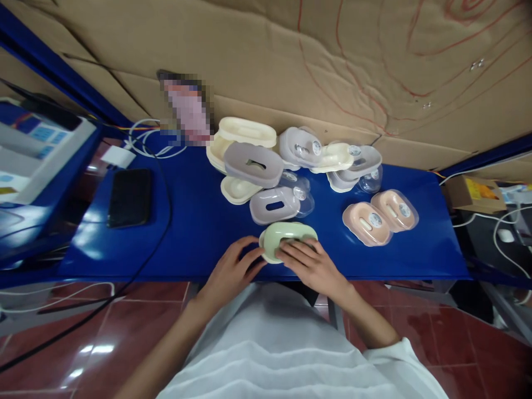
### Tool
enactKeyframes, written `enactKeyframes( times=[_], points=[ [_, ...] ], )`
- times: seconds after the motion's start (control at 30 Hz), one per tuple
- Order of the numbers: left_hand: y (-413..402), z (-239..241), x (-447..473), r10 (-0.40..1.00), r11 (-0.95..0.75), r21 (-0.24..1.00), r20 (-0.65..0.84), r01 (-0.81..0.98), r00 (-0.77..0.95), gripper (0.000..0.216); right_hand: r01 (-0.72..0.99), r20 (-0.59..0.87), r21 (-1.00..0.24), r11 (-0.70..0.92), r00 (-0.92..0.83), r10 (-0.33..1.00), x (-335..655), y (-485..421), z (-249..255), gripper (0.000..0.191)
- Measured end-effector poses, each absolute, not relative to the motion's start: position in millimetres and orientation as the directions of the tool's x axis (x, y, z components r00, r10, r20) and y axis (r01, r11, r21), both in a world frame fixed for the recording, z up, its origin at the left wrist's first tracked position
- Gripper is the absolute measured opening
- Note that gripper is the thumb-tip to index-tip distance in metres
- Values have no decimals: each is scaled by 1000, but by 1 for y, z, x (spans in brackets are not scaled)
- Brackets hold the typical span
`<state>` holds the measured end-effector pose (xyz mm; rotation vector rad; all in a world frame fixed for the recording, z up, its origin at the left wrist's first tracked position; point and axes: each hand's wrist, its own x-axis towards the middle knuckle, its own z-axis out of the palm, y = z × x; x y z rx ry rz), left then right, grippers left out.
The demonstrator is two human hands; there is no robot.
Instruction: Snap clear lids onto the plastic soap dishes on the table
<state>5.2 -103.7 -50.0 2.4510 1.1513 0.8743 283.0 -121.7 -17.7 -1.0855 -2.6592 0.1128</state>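
A pale green oval plastic box [272, 238] with a slot in its top lies at the table's front edge. The fingers and thumb of my left hand [235, 266] close on its left end, where a cream rim shows. My right hand [310, 263] lies over the right part of the top, its fingers bent across the slot and its thumb hidden. Just behind sits a grey-lilac slotted box [264, 206], with a clear cover [306, 204] at its right. A larger grey slotted piece [245, 160] leans on cream trays [247, 133].
To the right stand two pink boxes [366, 224] under clear covers. More grey [297, 144] and cream boxes [332, 158] line the cardboard at the back. On the left are a black tablet-like device [129, 198], a white adapter [118, 157] and cables.
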Motion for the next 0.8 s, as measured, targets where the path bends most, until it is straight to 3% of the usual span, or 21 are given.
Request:
enactKeyframes(
  times=[0.13, 0.43, 0.67, 0.8],
  points=[
    [-98, -47, 5, 744, -667, 473, 394, 575, 539, 55, 641, 216, -182, 745, -713, 667, 277, -114, -23, 43],
    [-100, -40, 24, 662, -739, 255, 443, 623, 605, 29, 623, 242, -212, 753, -713, 658, 296, -101, -18, 32],
    [-101, -42, 31, 639, -761, 234, 431, 605, 637, 22, 620, 236, -111, 777, -743, 627, 301, -114, -33, 43],
    [-101, -43, 24, 640, -766, 278, 415, 580, 647, 31, 604, 286, -186, 775, -722, 630, 301, -110, -25, 40]
  ],
)
